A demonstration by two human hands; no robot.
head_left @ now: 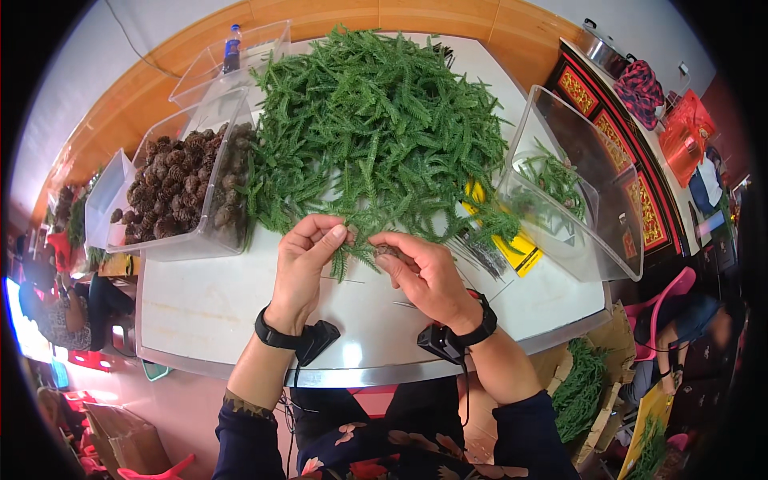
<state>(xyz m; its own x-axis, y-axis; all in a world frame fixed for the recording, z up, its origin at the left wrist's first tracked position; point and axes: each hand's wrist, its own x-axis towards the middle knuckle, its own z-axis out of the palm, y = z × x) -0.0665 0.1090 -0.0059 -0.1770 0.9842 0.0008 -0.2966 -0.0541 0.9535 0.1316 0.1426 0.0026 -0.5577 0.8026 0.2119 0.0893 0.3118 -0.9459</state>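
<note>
Both my hands are close together over the near middle of the white table [208, 320]. My left hand [304, 260] is closed, thumb and forefinger pinching a green artificial pine sprig [341, 261] whose needles hang down between the hands. Opposite it, my right hand [428, 274] has its fingers closed round a small brown pine cone [386, 251], partly hidden by the thumb and fingers. The cone is beside the sprig; whether they are joined I cannot tell. Just beyond my fingers lies a large heap of green sprigs [376, 120].
A clear bin of pine cones [172, 188] stands at the left, with another clear bin [268, 48] behind. To the right, a tilted clear bin [616, 232] holds some sprigs. Thin dark wires [480, 254] lie by a yellow card [524, 254]. Other people sit on both sides.
</note>
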